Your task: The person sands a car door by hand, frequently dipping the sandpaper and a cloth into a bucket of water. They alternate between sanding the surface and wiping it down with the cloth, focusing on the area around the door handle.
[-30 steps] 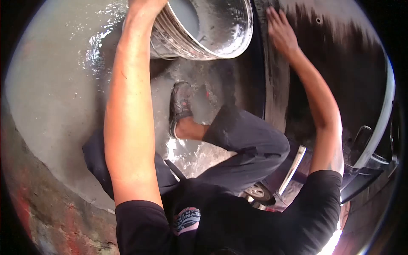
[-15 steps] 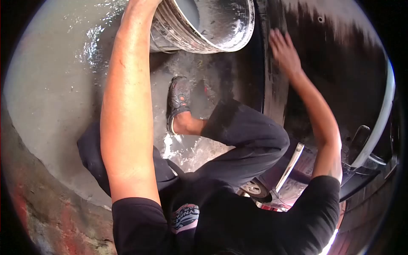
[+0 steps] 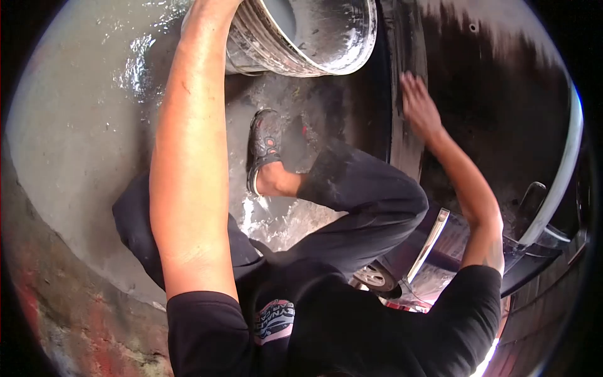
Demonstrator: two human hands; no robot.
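Against the wet black car body panel [image 3: 490,94], the right hand [image 3: 418,103] lay open and flat, fingers pointing up along the panel's long axis. The left hand, beyond the frame edge, could not be judged; its arm met the metal bucket [image 3: 314,38].

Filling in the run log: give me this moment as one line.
left hand: on bucket, grasp hidden | right hand: open, flat on dark car panel | floor: wet | stance: crouched
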